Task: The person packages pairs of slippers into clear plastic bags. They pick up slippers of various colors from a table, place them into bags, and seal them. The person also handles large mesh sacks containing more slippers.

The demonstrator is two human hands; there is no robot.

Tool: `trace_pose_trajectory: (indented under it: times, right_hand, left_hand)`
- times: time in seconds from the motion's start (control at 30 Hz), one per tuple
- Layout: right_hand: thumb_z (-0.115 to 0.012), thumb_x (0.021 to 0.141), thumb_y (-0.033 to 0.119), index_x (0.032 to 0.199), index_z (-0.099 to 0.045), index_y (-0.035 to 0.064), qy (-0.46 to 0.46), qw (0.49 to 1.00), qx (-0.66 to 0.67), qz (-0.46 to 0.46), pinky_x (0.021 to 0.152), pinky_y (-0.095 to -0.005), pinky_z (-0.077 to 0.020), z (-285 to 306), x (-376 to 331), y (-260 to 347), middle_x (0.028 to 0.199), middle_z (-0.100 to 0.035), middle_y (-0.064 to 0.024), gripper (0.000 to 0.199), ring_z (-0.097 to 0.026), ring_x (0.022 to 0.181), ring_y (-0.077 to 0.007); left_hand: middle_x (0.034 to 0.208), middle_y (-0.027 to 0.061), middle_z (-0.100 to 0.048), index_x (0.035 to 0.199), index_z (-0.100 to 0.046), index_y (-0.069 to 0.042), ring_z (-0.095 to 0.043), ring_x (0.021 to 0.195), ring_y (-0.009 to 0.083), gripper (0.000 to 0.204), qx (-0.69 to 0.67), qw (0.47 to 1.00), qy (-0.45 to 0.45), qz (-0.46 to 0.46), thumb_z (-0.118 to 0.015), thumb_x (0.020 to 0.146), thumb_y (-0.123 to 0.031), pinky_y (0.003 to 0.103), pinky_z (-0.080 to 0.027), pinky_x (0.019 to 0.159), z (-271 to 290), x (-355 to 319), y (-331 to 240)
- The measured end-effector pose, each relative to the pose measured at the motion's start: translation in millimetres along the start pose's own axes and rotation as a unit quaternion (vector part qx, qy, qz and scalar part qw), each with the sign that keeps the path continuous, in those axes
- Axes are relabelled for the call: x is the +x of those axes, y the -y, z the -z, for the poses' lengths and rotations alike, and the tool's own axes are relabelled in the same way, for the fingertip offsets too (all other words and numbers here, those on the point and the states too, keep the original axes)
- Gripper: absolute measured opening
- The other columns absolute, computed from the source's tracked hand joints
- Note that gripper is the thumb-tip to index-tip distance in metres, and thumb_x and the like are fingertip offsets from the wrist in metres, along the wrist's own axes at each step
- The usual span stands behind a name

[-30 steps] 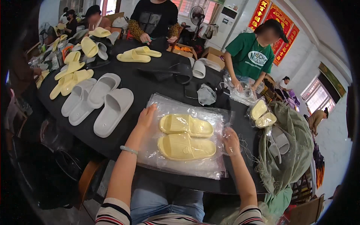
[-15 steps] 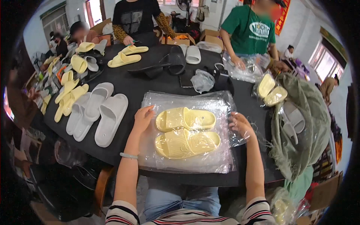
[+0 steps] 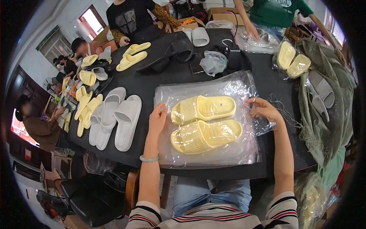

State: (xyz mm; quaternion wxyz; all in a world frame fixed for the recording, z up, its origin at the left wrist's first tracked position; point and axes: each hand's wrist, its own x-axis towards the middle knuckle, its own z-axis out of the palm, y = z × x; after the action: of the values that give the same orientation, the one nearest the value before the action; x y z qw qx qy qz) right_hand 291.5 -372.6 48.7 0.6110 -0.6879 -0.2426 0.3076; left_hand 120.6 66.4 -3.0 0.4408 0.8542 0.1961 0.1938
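A pair of pale yellow slide slippers (image 3: 206, 124) lies side by side inside a clear plastic bag (image 3: 244, 114), toes to the left. Beneath it is a stack of flat clear bags (image 3: 213, 86) on the black table. My left hand (image 3: 157, 119) is at the bag's left side, thumb and fingers closed on its edge. On the opposite side, my right hand (image 3: 265, 110) pinches the loose end of the bag, with fingers bent; a flap of film hangs below them.
Grey slides (image 3: 127, 122) and loose yellow slides (image 3: 89, 110) lie at left. Black slides (image 3: 181, 47) and a crumpled plastic bag (image 3: 213, 63) are beyond the stack. A green woven sack (image 3: 324, 114) with grey slides and a bagged yellow pair (image 3: 292, 59) stand right. Co-workers stand across the table.
The view has shifted, so the table sits further right and higher in the picture. Both hands remain at the two sides of the bag, my right fingers now closer together on its end.
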Motion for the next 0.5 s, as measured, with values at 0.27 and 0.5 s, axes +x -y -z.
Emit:
trace_pose_trajectory:
  times: [0.27, 0.5]
  right_hand:
    - [-0.060, 0.078, 0.006, 0.123, -0.056, -0.0002, -0.004, 0.999, 0.042, -0.006, 0.055, -0.0206, -0.0437, 3.7, 0.5, -2.7, 0.073, -0.061, -0.0016, 0.046, -0.058, 0.063, -0.0084]
    - [-0.060, 0.076, 0.002, 0.118, -0.063, 0.0017, 0.058, 0.998, -0.031, 0.014, 0.054, -0.0211, -0.0456, -11.5, -18.1, 27.1, 0.068, -0.064, -0.0023, 0.042, -0.058, 0.057, -0.0077]
  left_hand:
    - [0.077, 0.0000, -0.059, 0.123, -0.056, -0.005, -0.055, 0.067, 0.0079, 0.034, -0.179, 0.982, 0.007, -0.051, -0.059, 0.090, -0.003, 0.023, -0.045, 0.064, -0.3, -1.2, -11.7]
    - [0.082, -0.0004, -0.058, 0.123, -0.055, -0.003, -0.054, 0.066, 0.0047, 0.031, -0.313, 0.946, -0.047, 0.062, -0.053, 0.092, 0.000, 0.020, -0.044, 0.055, 13.8, -2.2, -16.2]
